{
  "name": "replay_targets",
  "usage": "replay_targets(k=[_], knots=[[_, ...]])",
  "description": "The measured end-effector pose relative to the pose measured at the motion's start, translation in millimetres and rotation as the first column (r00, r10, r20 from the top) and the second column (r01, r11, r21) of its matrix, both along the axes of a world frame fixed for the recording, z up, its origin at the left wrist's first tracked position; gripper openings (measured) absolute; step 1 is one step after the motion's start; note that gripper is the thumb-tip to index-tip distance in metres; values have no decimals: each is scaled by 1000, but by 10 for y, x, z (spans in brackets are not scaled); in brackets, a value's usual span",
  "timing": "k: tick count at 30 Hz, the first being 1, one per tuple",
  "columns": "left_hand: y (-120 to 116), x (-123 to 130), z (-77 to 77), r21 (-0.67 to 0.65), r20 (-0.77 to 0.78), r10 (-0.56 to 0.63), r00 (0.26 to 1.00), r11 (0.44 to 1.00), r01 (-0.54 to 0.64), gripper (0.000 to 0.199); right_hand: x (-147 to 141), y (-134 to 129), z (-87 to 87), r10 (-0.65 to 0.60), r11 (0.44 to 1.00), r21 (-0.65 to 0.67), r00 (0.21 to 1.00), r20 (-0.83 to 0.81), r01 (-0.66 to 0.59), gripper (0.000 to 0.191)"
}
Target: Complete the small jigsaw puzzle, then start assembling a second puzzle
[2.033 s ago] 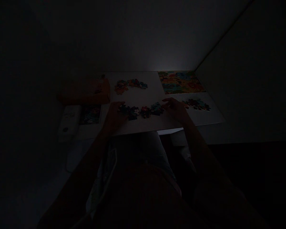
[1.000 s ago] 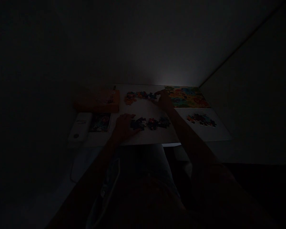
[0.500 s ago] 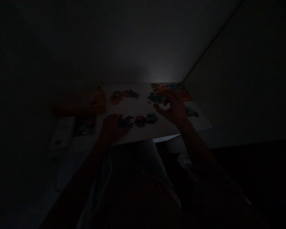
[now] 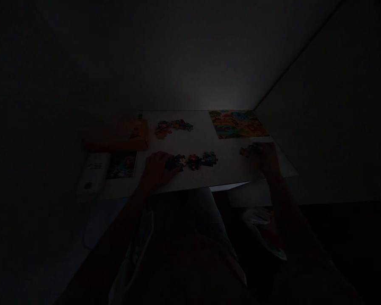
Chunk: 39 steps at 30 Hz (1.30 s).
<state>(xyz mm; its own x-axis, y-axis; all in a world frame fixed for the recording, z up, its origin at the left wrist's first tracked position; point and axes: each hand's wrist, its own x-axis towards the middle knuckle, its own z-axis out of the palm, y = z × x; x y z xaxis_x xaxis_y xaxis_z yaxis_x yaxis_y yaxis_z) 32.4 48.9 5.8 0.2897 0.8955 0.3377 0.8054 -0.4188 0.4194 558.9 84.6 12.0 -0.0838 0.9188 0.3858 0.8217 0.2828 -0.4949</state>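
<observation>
The scene is very dark. My left hand [image 4: 156, 170] rests on the table with thumb and fingers apart, at the left edge of a pile of dark puzzle pieces [image 4: 178, 162]. Right of that pile lie a reddish pile of puzzle pieces [image 4: 194, 162] and a bluish pile of puzzle pieces [image 4: 210, 159]. My right hand [image 4: 268, 157] is over a pile of puzzle pieces [image 4: 248, 150] at the table's right side. Its fingers are lost in shadow, so whether it holds a piece cannot be made out.
Orange and multicoloured puzzle pieces [image 4: 163, 128] lie towards the back. A colourful picture sheet [image 4: 239, 124] is at the back right. On the left are an orange box [image 4: 116, 137], a dark picture card [image 4: 123, 165] and a white device [image 4: 94, 171]. A wall borders the white table [image 4: 190, 182].
My right hand has moved right and nearer, from in front of the picture sheet, where it held a dark teal puzzle piece, to the right-hand pile. My left hand stays by the dark pile.
</observation>
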Motion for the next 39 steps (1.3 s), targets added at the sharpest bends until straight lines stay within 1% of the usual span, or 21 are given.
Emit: replay_targets(k=[2, 4, 6, 7, 9, 10, 11, 13, 16, 18, 19, 22, 25, 26, 28, 31, 33, 36, 39], knots=[[-5, 1, 6, -5, 4, 4, 1000, 1000, -4, 49, -352, 275, -43, -100, 994, 40, 995, -14, 100, 71], [-9, 2, 18, -17, 4, 10, 1000, 1000, -10, 48, -821, 604, -73, -58, 998, 8, 998, -12, 58, 62], [-10, 2, 33, -23, 3, 12, 1000, 1000, -12, 48, -1333, 937, -63, 40, 995, -86, 999, -25, -42, 54], [-10, 0, 40, -26, 4, 10, 1000, 1000, -10, 48, -1576, 1092, -44, 74, 990, -121, 997, -28, -77, 53], [-11, -3, 51, -29, 7, 6, 1000, 1000, -6, 48, -1988, 1359, 8, 79, 980, -180, 997, -20, -81, 55], [-11, -5, 55, -30, 9, 8, 1000, 1000, -7, 48, -2146, 1466, 33, 59, 976, -210, 998, -14, -60, 57], [-11, -6, 56, -32, 10, 10, 1000, 999, -10, 47, -2270, 1554, 56, 34, 972, -233, 999, -5, -35, 58], [-12, -8, 53, -35, 10, 15, 1000, 999, -14, 47, -2429, 1671, 89, -4, 965, -262, 1000, 8, 6, 56], [-14, -6, 43, -38, 9, 19, 1000, 999, -18, 50, -2507, 1709, 142, -12, 964, -266, 1000, 29, 19, 44], [-16, -4, 38, -30, 8, 22, 1000, 999, -21, 51, -2502, 1656, 208, 19, 974, -228, 999, 49, -7, 41], [-17, -2, 38, -26, 8, 20, 1000, 999, -20, 52, -2490, 1607, 257, 41, 980, -196, 997, 58, -29, 43], [-17, 3, 40, -25, 15, 13, 1000, 1000, -13, 52, -2432, 1367, 471, 129, 990, -67, 989, 75, -124, 51], [-8, 8, 33, -26, 14, 18, 1000, 999, -18, 50, -2348, 990, 786, 209, 971, 101, 974, 85, -217, 50], [-4, 9, 27, -23, 12, 23, 1000, 999, -23, 49, -2317, 845, 907, 224, 960, 153, 971, 88, -235, 50], [4, 10, 11, -13, 12, 30, 999, 999, -30, 50, -2256, 555, 1150, 226, 946, 215, 969, 97, -242, 53], [10, 9, -9, -1, 26, 28, 999, 1000, -28, 51, -2176, 194, 1465, 194, 947, 239, 976, 103, -214, 66], [11, 9, -10, 7, 35, 22, 999, 1000, -23, 52, -2134, 26, 1615, 185, 948, 242, 977, 105, -206, 71], [10, 9, 2, 11, 28, 21, 999, 1000, -22, 53, -2094, -142, 1759, 178, 949, 243, 977, 116, -202, 72], [10, 9, 18, 14, 20, 23, 1000, 1000, -23, 54, -2070, -240, 1820, 159, 954, 237, 979, 128, -186, 71]])
